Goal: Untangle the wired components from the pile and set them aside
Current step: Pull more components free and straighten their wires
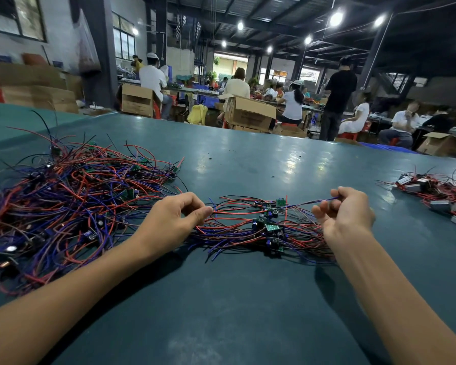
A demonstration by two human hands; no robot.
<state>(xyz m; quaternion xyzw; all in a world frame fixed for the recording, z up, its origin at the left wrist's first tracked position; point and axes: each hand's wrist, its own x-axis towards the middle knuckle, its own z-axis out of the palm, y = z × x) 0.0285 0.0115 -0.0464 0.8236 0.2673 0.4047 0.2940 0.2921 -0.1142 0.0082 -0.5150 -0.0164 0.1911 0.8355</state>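
Patience with tension matters most at this step. The left hand [174, 217] pinches red leads at the edge of the small cluster [263, 227], which lies on the green table [248, 299] between both hands, just right of the big pile [71, 204]. The right hand [345, 212], fingers curled, holds one blue wire [327, 199] drawn taut. Pulling slowly along that wire while the left hand anchors the rest should free one component without snagging. What looks like the set-aside group [437, 191] lies well to the right.

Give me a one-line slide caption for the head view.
Left hand and right hand pinch wires of a small cluster between the tangled pile and a separate group.
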